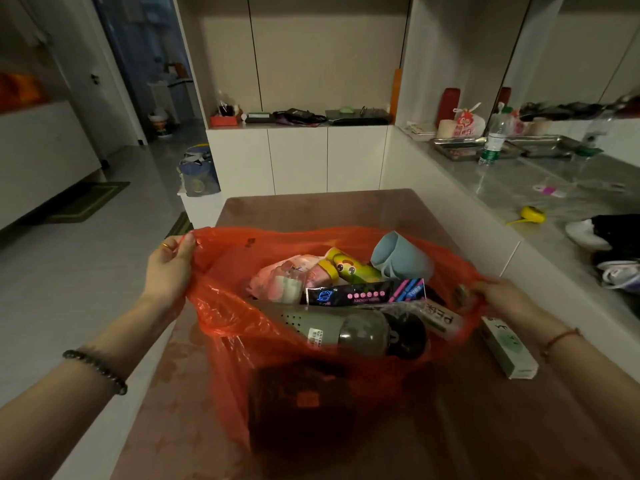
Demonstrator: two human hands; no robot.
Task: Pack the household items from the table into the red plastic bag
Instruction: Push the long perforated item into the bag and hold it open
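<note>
water bottle (491, 142) on counter | yellow object (532, 214) | floor mat (90, 201)

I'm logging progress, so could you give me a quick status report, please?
Left hand and right hand shut on red bag rim, mouth held open. Bag nearly full. White box on table beside bag, unpacked.
</note>
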